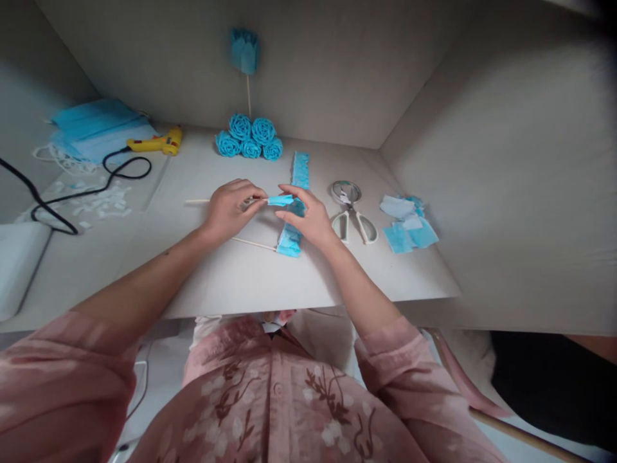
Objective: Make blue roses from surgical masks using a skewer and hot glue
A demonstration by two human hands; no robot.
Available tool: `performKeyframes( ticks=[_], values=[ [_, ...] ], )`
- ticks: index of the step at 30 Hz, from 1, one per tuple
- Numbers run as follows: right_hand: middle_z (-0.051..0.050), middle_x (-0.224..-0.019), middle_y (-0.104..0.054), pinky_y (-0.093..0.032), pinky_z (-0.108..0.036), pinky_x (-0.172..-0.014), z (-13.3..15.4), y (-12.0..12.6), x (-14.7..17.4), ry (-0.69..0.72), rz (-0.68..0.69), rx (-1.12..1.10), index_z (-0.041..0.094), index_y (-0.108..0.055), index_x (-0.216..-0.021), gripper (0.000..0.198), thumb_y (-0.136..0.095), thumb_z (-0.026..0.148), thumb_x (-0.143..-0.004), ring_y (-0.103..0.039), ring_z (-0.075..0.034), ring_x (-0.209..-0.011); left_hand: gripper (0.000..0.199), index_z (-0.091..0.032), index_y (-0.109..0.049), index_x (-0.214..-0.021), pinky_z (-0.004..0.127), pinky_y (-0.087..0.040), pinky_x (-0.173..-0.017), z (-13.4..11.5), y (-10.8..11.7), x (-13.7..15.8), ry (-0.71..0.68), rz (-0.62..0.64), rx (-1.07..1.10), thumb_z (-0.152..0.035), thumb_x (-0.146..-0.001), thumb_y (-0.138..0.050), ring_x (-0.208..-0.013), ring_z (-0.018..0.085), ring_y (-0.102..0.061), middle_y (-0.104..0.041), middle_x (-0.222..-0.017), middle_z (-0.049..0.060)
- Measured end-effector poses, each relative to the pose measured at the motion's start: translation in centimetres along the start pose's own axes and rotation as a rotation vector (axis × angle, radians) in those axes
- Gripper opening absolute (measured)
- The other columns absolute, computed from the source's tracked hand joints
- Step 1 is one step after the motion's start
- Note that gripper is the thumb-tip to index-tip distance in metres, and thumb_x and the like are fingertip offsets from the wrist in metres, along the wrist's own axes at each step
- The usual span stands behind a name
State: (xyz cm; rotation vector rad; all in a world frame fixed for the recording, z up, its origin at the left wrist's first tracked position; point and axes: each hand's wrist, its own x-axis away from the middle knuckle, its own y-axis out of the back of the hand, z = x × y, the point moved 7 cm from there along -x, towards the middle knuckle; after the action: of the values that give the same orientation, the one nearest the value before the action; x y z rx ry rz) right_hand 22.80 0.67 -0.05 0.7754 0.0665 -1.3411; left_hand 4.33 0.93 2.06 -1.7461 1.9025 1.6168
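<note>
My left hand (234,207) pinches a thin wooden stick (196,202) held sideways above the table, just where a blue material roll (279,200) wraps its right end. Around the free end of that roll, my right hand (308,215) has its thumb and index finger apart; whether a fingertip touches the roll is unclear. Beneath my right hand lies a long blue strip (301,168), partly hidden by the fingers. A second stick (254,244) rests on the table with its right end at the strip's near end.
Blue rolled roses (251,148) are stacked at the back, behind them a blue flower on a stick (245,51). Scissors (355,225) and blue scraps (412,231) lie right. Left are a yellow glue gun (168,141), its black cord (103,186), face masks (96,122) and white bits (103,200).
</note>
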Motion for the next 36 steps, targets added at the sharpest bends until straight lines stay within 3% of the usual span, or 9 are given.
performKeyframes(
  ticks=[10,15,24,32,36],
  values=[
    [-0.004,-0.115,-0.077,-0.052,-0.041,-0.100,0.1,0.2,0.2,0.003,-0.074,0.060,0.026,-0.073,-0.116,0.029,-0.073,0.041,-0.091,-0.068,-0.024,-0.103,0.029,-0.018,-0.078,-0.113,0.028,-0.050,-0.074,0.1,-0.6,0.5,0.036,0.059,0.015,-0.037,-0.098,-0.062,-0.080,0.019,-0.068,-0.076,-0.091,0.006],
    [-0.003,-0.107,-0.077,-0.051,-0.040,-0.099,0.4,0.2,0.2,-0.029,-0.084,0.042,0.026,-0.073,-0.111,0.025,-0.074,0.037,-0.089,-0.069,-0.023,-0.099,0.029,-0.019,-0.081,-0.105,0.027,-0.047,-0.068,-0.4,-0.6,0.4,0.013,0.070,0.066,-0.036,-0.100,-0.058,-0.071,0.017,-0.063,-0.076,-0.090,0.006],
    [-0.003,-0.109,-0.077,-0.053,-0.036,-0.096,1.2,0.8,0.2,-0.066,-0.084,-0.104,0.026,-0.074,-0.110,0.031,-0.078,0.043,-0.085,-0.070,-0.022,-0.099,0.026,-0.019,-0.080,-0.100,0.028,-0.051,-0.077,-0.1,-0.4,0.1,0.102,0.060,0.312,-0.039,-0.098,-0.064,-0.084,0.019,-0.067,-0.075,-0.091,0.007],
    [-0.002,-0.098,-0.077,-0.052,-0.037,-0.094,2.6,0.6,0.5,0.026,-0.098,-0.036,0.025,-0.074,-0.094,0.014,-0.078,0.038,-0.088,-0.069,-0.022,-0.096,0.029,-0.017,-0.078,-0.099,0.028,-0.053,-0.074,-0.9,-0.4,0.2,0.109,0.103,0.412,-0.045,-0.092,-0.072,-0.083,0.018,-0.067,-0.074,-0.092,0.008],
    [-0.003,-0.100,-0.077,-0.052,-0.038,-0.096,3.1,0.8,0.5,0.090,-0.078,-0.054,0.025,-0.075,-0.098,0.013,-0.075,0.035,-0.090,-0.069,-0.023,-0.098,0.030,-0.018,-0.078,-0.098,0.029,-0.053,-0.074,-0.8,-0.2,0.2,0.110,0.089,0.429,-0.047,-0.092,-0.074,-0.082,0.018,-0.067,-0.074,-0.091,0.007]
  ],
)
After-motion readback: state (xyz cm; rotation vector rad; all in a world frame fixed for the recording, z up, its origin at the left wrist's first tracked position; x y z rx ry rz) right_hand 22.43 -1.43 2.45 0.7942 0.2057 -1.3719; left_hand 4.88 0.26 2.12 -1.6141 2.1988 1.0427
